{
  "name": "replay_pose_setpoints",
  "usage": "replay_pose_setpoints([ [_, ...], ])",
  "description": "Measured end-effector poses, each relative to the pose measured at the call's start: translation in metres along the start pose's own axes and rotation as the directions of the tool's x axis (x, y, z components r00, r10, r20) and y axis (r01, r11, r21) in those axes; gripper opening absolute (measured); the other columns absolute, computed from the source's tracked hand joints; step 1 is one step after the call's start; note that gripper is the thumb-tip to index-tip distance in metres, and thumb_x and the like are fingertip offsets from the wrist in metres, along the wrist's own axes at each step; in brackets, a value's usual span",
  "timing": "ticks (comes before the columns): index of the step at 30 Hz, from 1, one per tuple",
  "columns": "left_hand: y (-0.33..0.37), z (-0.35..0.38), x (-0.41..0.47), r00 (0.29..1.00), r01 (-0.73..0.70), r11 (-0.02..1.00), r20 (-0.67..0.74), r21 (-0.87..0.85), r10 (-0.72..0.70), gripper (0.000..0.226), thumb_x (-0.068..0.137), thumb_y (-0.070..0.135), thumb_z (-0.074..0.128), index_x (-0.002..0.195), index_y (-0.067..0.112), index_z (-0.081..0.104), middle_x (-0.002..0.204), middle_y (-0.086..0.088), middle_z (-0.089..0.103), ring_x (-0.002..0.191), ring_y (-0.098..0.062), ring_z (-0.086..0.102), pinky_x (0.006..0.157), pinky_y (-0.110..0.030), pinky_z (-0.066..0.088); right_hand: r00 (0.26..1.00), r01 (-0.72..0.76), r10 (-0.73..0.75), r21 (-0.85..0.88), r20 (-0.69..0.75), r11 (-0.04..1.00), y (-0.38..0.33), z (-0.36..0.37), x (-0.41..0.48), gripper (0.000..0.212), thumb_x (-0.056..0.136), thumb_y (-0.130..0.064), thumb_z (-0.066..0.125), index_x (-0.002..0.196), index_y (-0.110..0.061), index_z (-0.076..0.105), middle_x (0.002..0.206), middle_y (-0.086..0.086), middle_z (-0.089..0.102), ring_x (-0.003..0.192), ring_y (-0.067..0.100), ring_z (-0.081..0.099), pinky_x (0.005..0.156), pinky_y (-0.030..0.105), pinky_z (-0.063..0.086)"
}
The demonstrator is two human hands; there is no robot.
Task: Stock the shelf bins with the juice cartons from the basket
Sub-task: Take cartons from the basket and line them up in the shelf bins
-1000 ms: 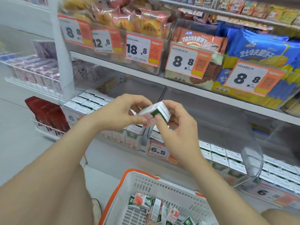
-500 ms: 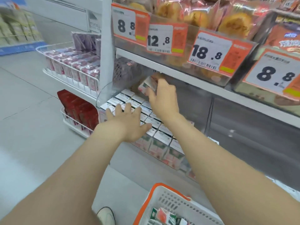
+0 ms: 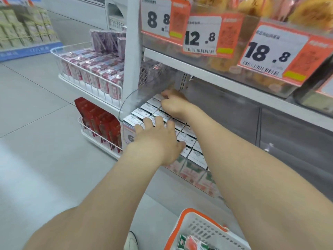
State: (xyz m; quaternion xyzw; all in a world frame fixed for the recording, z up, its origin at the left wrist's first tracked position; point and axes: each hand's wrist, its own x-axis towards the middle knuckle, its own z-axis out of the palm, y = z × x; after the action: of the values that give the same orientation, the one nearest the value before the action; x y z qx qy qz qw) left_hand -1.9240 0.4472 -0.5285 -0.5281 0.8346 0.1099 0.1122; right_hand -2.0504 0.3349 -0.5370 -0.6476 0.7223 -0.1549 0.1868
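**Shelf bin, juice cartons: both hands at the rows**

Clear plastic shelf bin (image 3: 132,100): sits on the lower shelf under the white metal shelf board (image 3: 207,69); packed with rows of small white-topped juice cartons (image 3: 144,115), upright, touching side by side, red and green print on the front faces.

Left hand (image 3: 158,139): palm down, fingers (image 3: 159,121) spread flat and holding nothing, resting on the carton tops near the front of the bin.

Right hand (image 3: 173,103): reached deeper into the bin, toward the back rows, fingers curled down onto the carton tops; whether they grip a carton cannot be told, as the hand hides its own fingertips.

White plastic basket with orange rim (image 3: 198,230): at the lower edge of the view, below the right forearm; several cartons with red and green print (image 3: 191,244) lie loose inside.

Orange-and-white price tags (image 3: 201,34): fixed along the upper shelf front, reading 8.8, 12.8 and 18.8.

White wire rack (image 3: 86,73): left of the shelf upright, carrying pink boxes above and red packets (image 3: 100,120) below.

Grey tiled floor (image 3: 36,123): beneath.
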Motion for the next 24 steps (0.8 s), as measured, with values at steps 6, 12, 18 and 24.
replay_pose_setpoints([
  [6,0.008,-0.004,-0.016,1.0,-0.016,1.0,0.013,0.015,0.016,0.066,0.107,0.06,0.033,0.155,0.014,0.03,0.154,-0.017,0.028,0.144,-0.044,0.027,0.118,-0.058,0.029,0.991,0.027,-0.009,0.14,-0.132,0.99,0.004,-0.008,-0.044,0.043,0.097,-0.007,0.044,0.137,-0.012,0.06,0.128,0.008,0.062,0.111,0.024,0.055,0.09,0.024,0.042],
  [12,0.028,0.009,-0.057,0.965,-0.199,0.977,-0.192,-0.082,0.181,0.055,0.103,0.047,0.05,0.147,0.018,0.036,0.129,-0.011,0.033,0.124,-0.036,0.036,0.106,-0.051,0.042,0.837,0.279,-0.13,0.209,-0.532,0.937,0.018,-0.015,-0.173,0.039,0.092,-0.004,0.044,0.115,-0.018,0.073,0.104,-0.005,0.074,0.101,0.012,0.066,0.089,0.023,0.048],
  [18,0.076,0.048,-0.105,0.878,-0.476,0.875,-0.109,-0.085,0.466,0.025,0.097,0.033,0.062,0.115,0.018,0.055,0.112,-0.008,0.062,0.107,-0.033,0.06,0.087,-0.044,0.054,0.682,0.335,-0.204,0.052,-0.702,0.941,0.076,0.007,-0.315,0.019,0.076,-0.003,0.048,0.081,-0.009,0.065,0.074,0.001,0.063,0.066,0.021,0.055,0.062,0.033,0.042],
  [24,0.128,0.117,-0.109,0.775,-0.563,0.827,0.356,0.011,0.523,0.022,0.099,0.031,0.066,0.113,0.014,0.064,0.1,-0.003,0.063,0.096,-0.027,0.06,0.075,-0.031,0.042,0.957,0.119,-0.066,0.174,-0.283,0.978,0.164,0.064,-0.385,0.023,0.084,-0.011,0.045,0.086,-0.016,0.067,0.072,-0.001,0.067,0.065,0.019,0.058,0.063,0.038,0.049],
])
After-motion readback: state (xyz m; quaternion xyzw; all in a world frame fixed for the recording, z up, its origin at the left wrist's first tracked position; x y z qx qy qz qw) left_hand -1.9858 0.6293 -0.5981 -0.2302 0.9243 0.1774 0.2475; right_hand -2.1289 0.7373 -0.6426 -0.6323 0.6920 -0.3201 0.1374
